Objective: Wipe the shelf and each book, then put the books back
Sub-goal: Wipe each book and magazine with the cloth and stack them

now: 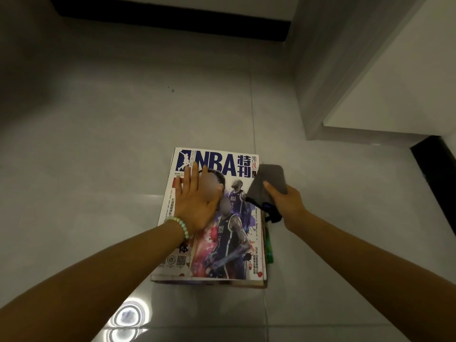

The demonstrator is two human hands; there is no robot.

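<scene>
Left wrist [170,230] wears a beaded bracelet [183,225] (pale green, cream).

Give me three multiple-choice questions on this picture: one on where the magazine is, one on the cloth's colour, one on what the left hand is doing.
1. Where does the NBA magazine lie?
A. on a shelf
B. on top of other books, on the tiled floor
C. in a drawer

2. What colour is the cloth?
A. grey
B. yellow
C. red

3. How is the left hand?
A. curled round a pen
B. raised clear of the magazine
C. flat, fingers straight, on the cover

Answers:
1 B: a green edge sticks out beneath its right side, and floor tiles lie all around.
2 A: the cloth that the right hand grips is grey.
3 C: the palm rests on the cover with the fingers spread.
</scene>
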